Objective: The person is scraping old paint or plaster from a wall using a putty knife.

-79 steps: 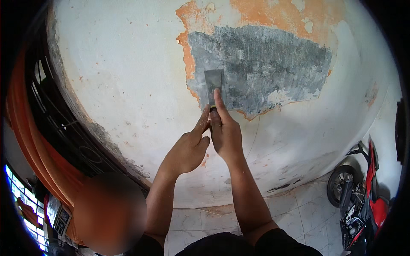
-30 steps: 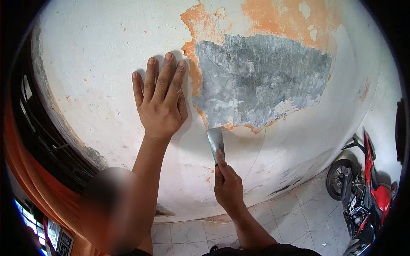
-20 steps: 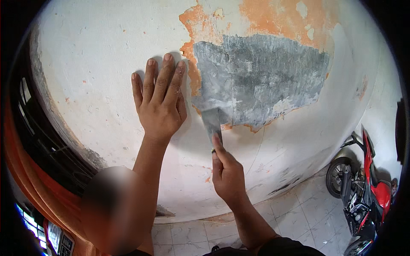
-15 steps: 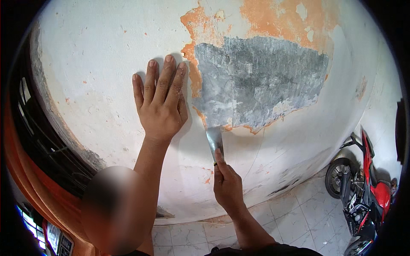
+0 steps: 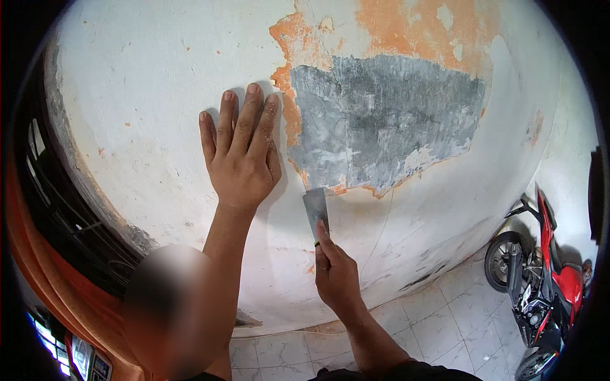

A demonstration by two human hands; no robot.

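My left hand (image 5: 244,159) lies flat on the white painted wall (image 5: 152,146), fingers stretched upward, left of a bare grey patch (image 5: 406,120). Ragged orange paint (image 5: 290,108) edges that patch on its left and below. My right hand (image 5: 335,270) is wrapped round the handle of a scraper (image 5: 316,209), with a finger laid along its flat metal blade. The blade's tip meets the wall at the patch's lower left corner. Most of the handle is hidden in my fist.
A red and black motorcycle (image 5: 551,273) stands on the pale floor tiles (image 5: 438,324) at the lower right. Dark window bars (image 5: 76,209) and an orange curtain (image 5: 70,311) are at the left. A larger orange area (image 5: 406,28) shows above the grey patch.
The scraper has shifted slightly left, and its blade has turned a little against the wall. My left hand stays in the same place on the wall.
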